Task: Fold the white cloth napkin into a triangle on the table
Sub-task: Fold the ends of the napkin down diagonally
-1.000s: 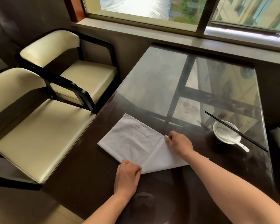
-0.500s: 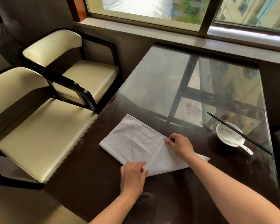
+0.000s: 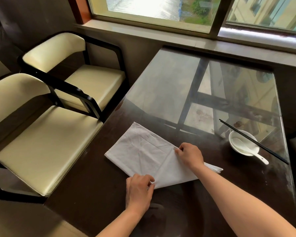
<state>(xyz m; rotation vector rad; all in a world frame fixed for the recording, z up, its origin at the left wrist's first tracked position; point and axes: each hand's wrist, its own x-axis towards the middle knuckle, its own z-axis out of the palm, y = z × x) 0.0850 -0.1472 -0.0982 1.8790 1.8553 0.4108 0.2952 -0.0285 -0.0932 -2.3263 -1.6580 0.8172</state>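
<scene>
The white cloth napkin lies flat on the dark glass-topped table, partly folded, with a diagonal crease running between my two hands. My left hand pinches the napkin's near corner at the front. My right hand pinches the far end of the crease on the napkin's upper edge. A layered corner of the napkin sticks out to the right from under my right forearm.
A white bowl holding a white spoon sits at the right, with black chopsticks laid across its rim. Two cream-cushioned chairs stand along the table's left side. A window sill runs behind the table.
The hands hold nearly the same places on the napkin. My left hand has shifted a little to the right along the near edge, and the fold looks flatter.
</scene>
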